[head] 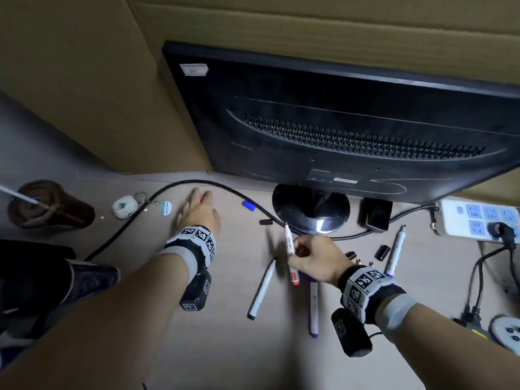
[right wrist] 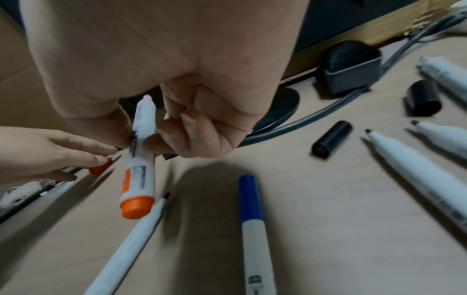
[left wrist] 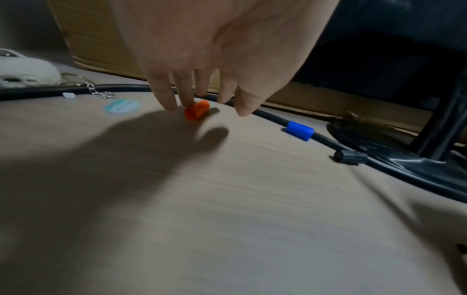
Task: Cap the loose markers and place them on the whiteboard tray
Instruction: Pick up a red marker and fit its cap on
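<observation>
The right hand (head: 313,258) is pinching an uncapped white marker with an orange-red end (head: 290,253), tip up, above the pale wooden worktop (head: 225,333). The left hand (head: 198,211), its grip spread, is touching the small orange-red cap (left wrist: 197,113) lying on the worktop beside a black cable (left wrist: 272,117).

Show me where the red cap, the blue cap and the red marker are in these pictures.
red cap (left wrist: 197,110), left wrist view, on its side wall.
blue cap (left wrist: 300,130), left wrist view, middle of its side.
red marker (right wrist: 141,147), right wrist view, on its white barrel.
</observation>
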Available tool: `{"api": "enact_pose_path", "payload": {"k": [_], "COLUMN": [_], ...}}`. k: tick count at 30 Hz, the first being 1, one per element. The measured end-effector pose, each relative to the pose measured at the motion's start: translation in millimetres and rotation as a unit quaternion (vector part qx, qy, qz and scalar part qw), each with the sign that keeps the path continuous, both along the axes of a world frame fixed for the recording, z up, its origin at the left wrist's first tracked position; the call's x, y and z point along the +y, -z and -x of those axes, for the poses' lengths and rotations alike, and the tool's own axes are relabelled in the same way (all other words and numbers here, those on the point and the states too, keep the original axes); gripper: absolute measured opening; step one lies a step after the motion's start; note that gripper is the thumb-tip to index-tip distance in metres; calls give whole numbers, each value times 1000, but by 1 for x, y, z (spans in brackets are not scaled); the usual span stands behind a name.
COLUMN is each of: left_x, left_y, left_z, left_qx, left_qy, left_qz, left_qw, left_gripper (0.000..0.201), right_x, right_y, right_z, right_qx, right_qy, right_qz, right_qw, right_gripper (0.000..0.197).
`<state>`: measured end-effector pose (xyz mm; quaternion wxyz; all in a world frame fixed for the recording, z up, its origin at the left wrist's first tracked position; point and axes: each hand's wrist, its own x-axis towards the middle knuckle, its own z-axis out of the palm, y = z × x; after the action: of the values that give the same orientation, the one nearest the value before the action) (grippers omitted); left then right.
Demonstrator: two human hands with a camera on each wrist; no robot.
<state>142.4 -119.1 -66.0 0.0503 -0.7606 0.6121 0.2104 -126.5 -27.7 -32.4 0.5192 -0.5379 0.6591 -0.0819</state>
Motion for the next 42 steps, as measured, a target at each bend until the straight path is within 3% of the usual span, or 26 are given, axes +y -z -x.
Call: {"api": "enact_pose_path", "payload": {"k": [6,9,14,20,23,26,28,30,33,36,39,42], "left_x": [11,18,27,43,53,61,66,71,77,81,86,90], "left_y": [16,13,-3,-32,-44,-56,-63,-70,-78,-84,-89,-94], "left_z": [-12,-11,-7,15,33,50,57,65,76,89,99,106], "left_qx": [84,120,211,300,313,317,322,331,340,342,378,422], "left_qy": [-22,-11,12,59,85,82,88,108,131,103,23,-24], "left_qz": [53,31,-26,-35,-30,-41,-60,-68,-73,-68,-51,-44], "left_qw": [995,992,977,951,946,944,941,935,929,932,924,905], "left_gripper": [32,26,29,21,19,17,26,37,35,20,9,14], "right_x": [-8,-8,-1,13,25,39,48,56,66,75,82,87], "right_y": [3,4,-6,-22,-32,-40,-45,-49,-55,-58,-62,-63], "right_z": [-17,-21,-26,-11,2,15,24,34,52,65,72,76], "right_qx": [12,4,-10,-35,-36,-58,-79,-81,-52,-51,-107,-138], "right_qy": [-40,-32,-31,-10,-8,42,57,50,-1,-1,54,60], "right_qz": [10,3,28,37,48,33,25,31,54,63,31,31], "right_qw": [999,999,999,999,998,997,995,995,997,997,992,988], "right_gripper": [16,10,12,16,5,17,21,20,10,14,41,32]}}
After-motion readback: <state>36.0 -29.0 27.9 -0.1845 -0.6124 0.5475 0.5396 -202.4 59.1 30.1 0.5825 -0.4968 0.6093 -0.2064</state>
